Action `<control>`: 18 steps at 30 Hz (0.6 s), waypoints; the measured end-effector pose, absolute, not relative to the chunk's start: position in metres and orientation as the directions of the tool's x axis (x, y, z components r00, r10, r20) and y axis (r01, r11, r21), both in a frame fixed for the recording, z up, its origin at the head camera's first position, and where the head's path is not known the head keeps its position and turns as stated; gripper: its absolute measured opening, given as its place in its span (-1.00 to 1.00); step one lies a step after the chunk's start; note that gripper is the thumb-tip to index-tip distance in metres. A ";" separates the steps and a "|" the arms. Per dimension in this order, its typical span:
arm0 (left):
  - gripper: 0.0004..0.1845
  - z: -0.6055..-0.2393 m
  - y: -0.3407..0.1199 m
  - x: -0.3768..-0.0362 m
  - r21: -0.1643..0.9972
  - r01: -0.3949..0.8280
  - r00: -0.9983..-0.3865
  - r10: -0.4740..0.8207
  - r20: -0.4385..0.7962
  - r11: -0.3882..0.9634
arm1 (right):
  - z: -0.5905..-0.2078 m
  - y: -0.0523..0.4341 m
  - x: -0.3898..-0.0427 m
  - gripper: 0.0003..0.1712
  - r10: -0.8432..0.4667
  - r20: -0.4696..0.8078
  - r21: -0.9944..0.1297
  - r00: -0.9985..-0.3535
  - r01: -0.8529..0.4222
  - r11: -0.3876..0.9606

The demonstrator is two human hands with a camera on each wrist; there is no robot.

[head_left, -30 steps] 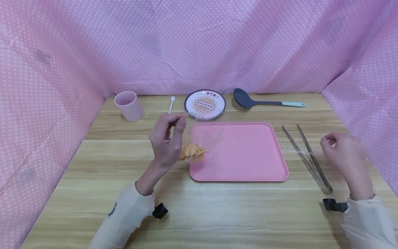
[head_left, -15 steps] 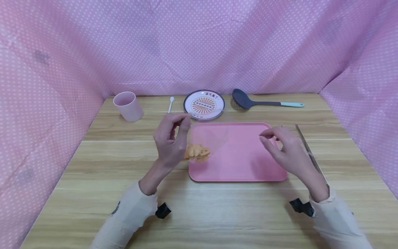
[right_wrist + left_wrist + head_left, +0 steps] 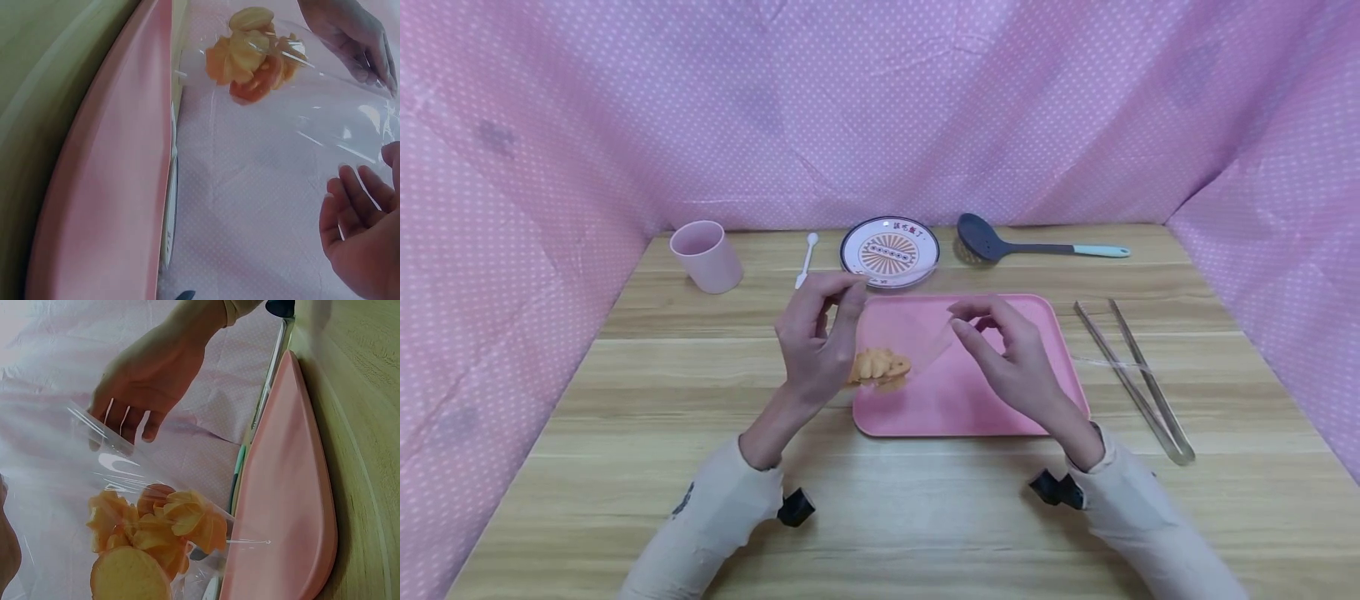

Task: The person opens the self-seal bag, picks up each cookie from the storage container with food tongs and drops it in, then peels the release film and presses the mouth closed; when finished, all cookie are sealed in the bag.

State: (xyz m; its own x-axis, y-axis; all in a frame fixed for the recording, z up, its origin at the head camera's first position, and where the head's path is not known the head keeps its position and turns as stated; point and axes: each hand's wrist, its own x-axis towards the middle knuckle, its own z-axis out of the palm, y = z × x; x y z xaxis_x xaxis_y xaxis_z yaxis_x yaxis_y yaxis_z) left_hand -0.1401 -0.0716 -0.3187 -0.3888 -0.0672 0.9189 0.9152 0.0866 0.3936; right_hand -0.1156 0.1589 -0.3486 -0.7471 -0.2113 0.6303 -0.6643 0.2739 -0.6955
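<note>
In the head view my left hand (image 3: 820, 342) pinches the top edge of a clear plastic bag (image 3: 112, 462). Inside it, low down, are several cookies (image 3: 880, 365), flower-shaped and round ones, seen largest in the left wrist view. The bag hangs over the left end of a pink tray (image 3: 985, 400). My right hand (image 3: 1011, 358) is above the tray with fingers loosely bent, its fingertips right at the bag's other upper edge. In the right wrist view the right fingers (image 3: 353, 203) are spread beside the clear film.
Metal tongs (image 3: 1150, 400) lie right of the tray, a clear strip (image 3: 1101, 362) across them. Along the back are a pink cup (image 3: 709, 258), a small white spoon (image 3: 807, 258), a patterned plate (image 3: 890, 250) and a dark skimmer (image 3: 981, 237). Pink dotted cloth (image 3: 880, 108) hangs behind.
My right hand has moved left from beside the tongs to the bag's edge above the tray. My left hand has shifted slightly right, still holding the bag.
</note>
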 end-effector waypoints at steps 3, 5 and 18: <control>-0.74 -0.319 -0.072 -0.140 0.395 0.915 -0.390 -0.066 0.918 0.081 | -0.349 0.152 -0.119 -0.78 -0.186 0.648 -0.697 -0.738 -0.674 0.244; -0.74 -0.319 -0.072 -0.140 0.396 0.915 -0.391 -0.065 0.918 0.085 | -0.350 0.148 -0.121 -0.80 -0.178 0.667 -0.686 -0.723 -0.690 0.233; -0.71 -0.321 -0.076 -0.139 0.415 0.903 -0.405 -0.099 0.909 0.111 | -0.350 0.146 -0.122 -0.91 -0.115 0.754 -0.638 -0.647 -0.763 0.106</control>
